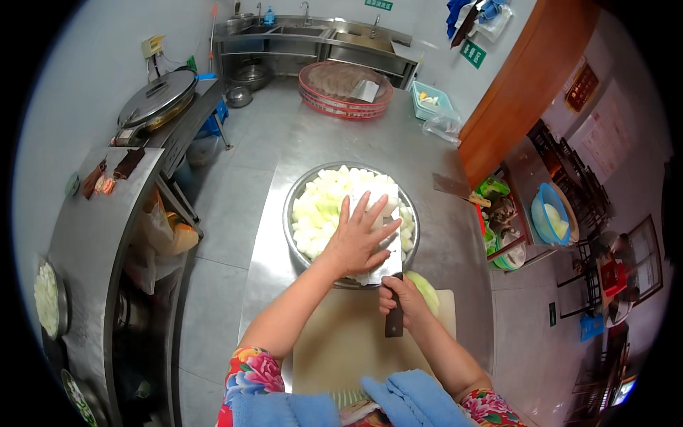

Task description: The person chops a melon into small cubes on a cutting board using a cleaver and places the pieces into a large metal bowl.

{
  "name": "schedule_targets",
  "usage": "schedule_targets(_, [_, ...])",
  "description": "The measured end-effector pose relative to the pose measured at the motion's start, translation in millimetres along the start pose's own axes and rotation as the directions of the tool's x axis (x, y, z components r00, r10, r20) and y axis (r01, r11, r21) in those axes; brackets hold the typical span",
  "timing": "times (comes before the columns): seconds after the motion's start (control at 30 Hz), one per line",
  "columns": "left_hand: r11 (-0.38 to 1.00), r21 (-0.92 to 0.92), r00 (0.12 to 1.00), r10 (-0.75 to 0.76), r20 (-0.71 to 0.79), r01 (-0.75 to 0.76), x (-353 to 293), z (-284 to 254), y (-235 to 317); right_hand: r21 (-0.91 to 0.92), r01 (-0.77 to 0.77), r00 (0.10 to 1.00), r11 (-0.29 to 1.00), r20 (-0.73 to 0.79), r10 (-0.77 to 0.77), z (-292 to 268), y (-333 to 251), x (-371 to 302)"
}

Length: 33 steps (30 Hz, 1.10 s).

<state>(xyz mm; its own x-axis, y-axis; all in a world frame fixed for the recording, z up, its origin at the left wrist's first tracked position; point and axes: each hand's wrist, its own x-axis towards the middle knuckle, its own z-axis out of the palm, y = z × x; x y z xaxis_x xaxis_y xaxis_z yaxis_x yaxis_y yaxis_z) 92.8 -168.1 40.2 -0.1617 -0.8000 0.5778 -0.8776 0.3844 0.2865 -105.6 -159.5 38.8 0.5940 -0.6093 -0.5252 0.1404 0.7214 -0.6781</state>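
My right hand point(403, 295) is closed round the dark handle of a cleaver point(393, 313), whose wide blade lies over the near right part of a round metal basin point(287, 222). Pale green and white vegetable chunks point(316, 213) fill the basin. My left hand point(361, 238) has its fingers spread over the blade and the chunks; some whitish pieces show by the fingers. Below the basin lies a cream cutting board point(341, 327). A large pale green vegetable piece point(425, 290) sits at its far right, beside my right hand.
On the steel table point(284, 146) stand a red-rimmed round tray stack point(346, 114) and a light blue basket point(430, 105). Another cleaver point(450, 185) lies at the right edge. A steel counter point(99, 206) runs along the left; sinks point(306, 34) stand at the back.
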Motion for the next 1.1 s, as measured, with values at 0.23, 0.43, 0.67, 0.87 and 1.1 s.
schedule_targets(0.23, [0.998, 0.003, 0.998, -0.055, -0.037, 0.055, 28, 15, -58, -0.073, -0.027, 0.999, 0.997, -0.025, 0.025, 15, -8, 8])
schedule_targets(0.43, [0.957, -0.123, 0.964, -0.265, -0.017, 0.261, 31, 26, -115, -0.027, -0.075, 0.995, 0.997, -0.064, 0.074, 14, -7, -7])
schedule_targets(0.67, [0.892, -0.246, 0.924, -0.376, 0.066, 0.380, 23, 33, -151, -0.040, -0.072, 0.990, 0.997, -0.123, 0.066, 0, 0, -50])
schedule_targets(0.87, [0.894, 0.218, 0.918, -0.363, -0.160, 0.392, 30, 30, -118, -0.080, 0.025, 0.964, 0.996, -0.263, -0.045, -38, 17, -102])
schedule_targets(1.1, [0.930, -0.319, 0.983, 0.177, -0.051, -0.184, 2, 55, 25, -0.161, 0.238, 0.782, 0.958, -0.553, -0.288, -85, 42, -163])
